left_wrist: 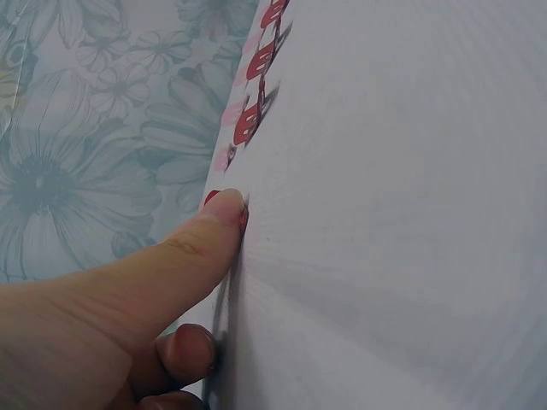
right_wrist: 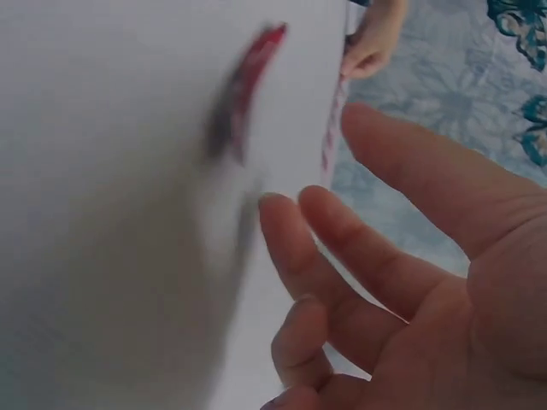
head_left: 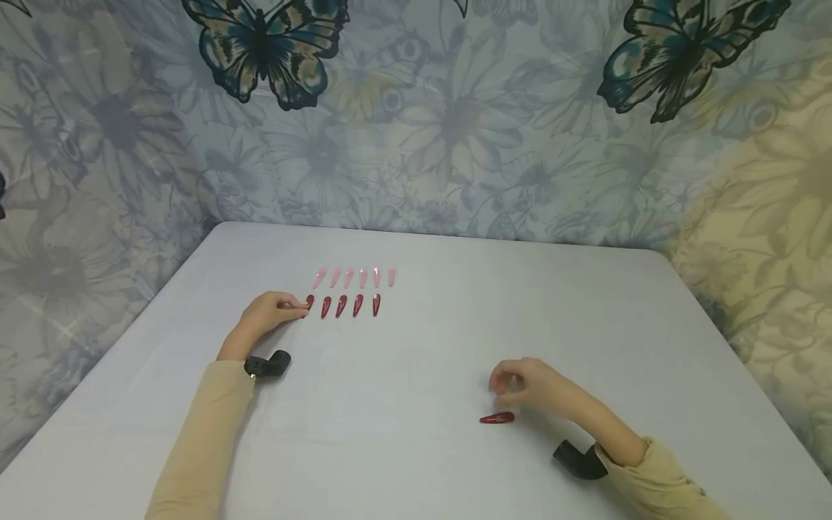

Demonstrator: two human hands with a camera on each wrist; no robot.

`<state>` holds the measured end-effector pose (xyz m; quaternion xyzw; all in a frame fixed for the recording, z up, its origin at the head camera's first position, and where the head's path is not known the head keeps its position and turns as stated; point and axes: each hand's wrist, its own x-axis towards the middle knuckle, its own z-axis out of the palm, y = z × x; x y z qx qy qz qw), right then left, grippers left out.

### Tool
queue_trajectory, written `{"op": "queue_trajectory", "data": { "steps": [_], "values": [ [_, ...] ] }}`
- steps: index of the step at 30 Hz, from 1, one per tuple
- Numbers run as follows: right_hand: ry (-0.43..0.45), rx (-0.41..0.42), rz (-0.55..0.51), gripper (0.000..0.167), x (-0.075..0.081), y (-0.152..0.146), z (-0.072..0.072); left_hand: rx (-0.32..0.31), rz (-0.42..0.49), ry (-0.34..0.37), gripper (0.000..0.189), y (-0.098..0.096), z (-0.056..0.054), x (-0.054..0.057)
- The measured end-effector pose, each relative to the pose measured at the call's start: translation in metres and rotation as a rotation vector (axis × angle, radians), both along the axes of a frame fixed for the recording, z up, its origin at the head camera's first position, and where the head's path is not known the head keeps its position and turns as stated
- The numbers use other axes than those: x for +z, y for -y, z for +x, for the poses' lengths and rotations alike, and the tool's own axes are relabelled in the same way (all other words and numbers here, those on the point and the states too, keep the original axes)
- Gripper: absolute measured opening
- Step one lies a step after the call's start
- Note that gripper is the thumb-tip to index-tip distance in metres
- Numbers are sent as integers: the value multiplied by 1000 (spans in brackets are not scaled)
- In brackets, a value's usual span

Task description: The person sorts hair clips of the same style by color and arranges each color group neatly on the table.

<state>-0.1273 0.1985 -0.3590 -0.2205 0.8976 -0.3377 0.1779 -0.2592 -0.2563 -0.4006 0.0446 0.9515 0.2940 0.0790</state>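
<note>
- The right hand [head_left: 529,386] hovers just above a lone dark red hair clip [head_left: 497,418] on the white table [head_left: 585,303], with its fingers loosely curled and nothing between them; in the right wrist view the fingers [right_wrist: 342,239] are spread apart and the clip [right_wrist: 252,68] lies clear of them.
- The clip rests flat, well apart from the two rows at the far side, so a clean pick seems to call for a pinch across its narrow width with thumb and forefinger rather than a scoop.
- The left hand [head_left: 269,312] rests at the left end of the dark red row [head_left: 342,305]; its thumb [left_wrist: 218,218] presses down on the end clip [head_left: 310,302] while the other fingers are tucked under, holding nothing.
- The row of pale pink clips [head_left: 355,277] lies just behind the red one, evenly spaced and pointing the same way.
- The red row has fewer clips than the pink, with a gap at its right end; a clip set there would best match its neighbours' tilt and spacing.
- The person does well to steady the row lightly, since a sideways push could shift the neighbouring clips.
</note>
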Motion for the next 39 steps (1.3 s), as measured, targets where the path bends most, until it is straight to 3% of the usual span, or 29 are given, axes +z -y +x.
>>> {"op": "queue_trajectory", "data": {
  "steps": [6,13,18,27,32,34,39],
  "values": [
    [71,-38,23,21,-8,2,9,4,-12,16,28,-2,0,3],
    [-42,-138,136,22,-6,7,17,7,1,7,29,-6,0,2],
    [-81,-134,182,24,-4,8,19,0,-7,-7,29,-4,0,0],
    [44,-1,16,7,-7,4,16,16,10,15,29,-5,1,-1],
    [-28,96,-9,6,-10,1,13,14,-5,5,29,-4,1,0],
    [-51,105,-18,7,-10,0,11,11,-5,4,29,-3,2,0],
    [33,60,-136,5,-8,-2,7,11,-6,3,29,-1,1,1]
  ]
}}
